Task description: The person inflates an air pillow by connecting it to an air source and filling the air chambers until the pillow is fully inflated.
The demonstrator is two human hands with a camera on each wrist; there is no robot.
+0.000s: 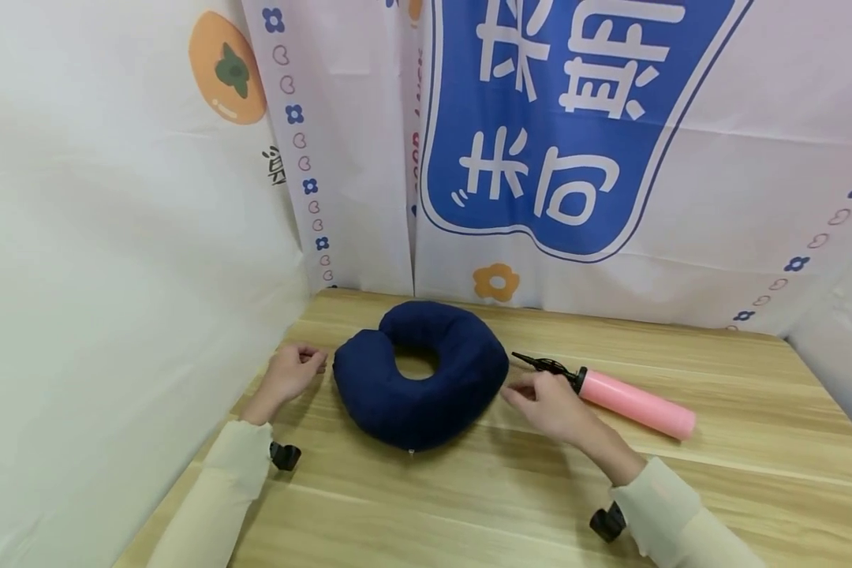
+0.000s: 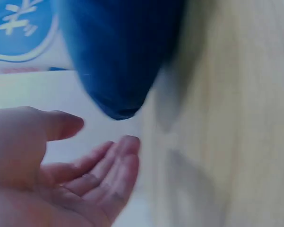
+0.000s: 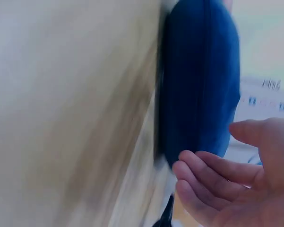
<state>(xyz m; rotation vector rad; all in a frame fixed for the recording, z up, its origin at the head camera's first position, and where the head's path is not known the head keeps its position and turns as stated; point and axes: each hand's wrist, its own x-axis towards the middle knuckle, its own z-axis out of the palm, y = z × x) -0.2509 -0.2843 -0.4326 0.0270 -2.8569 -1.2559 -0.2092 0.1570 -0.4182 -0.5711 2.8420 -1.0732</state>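
A navy-blue U-shaped neck pillow (image 1: 454,394) lies on the wooden table, its opening toward the back left and a small zipper pull at its front edge. My left hand (image 1: 294,372) hovers just left of the pillow, fingers loosely bent; in the left wrist view a gap shows between the fingertips and the pillow's end (image 2: 120,61). On the other side, my right hand (image 1: 548,402) is close to the pillow's right edge. The right wrist view shows its loosely bent fingers (image 3: 203,175) overlapping the pillow's side (image 3: 198,85), with nothing gripped.
A hand pump with a pink barrel (image 1: 639,404) and black nozzle lies right of the pillow, partly behind my right hand. White printed cloth (image 1: 369,158) hangs behind the wooden table (image 1: 412,513), and a pale wall covering (image 1: 113,276) stands along the left.
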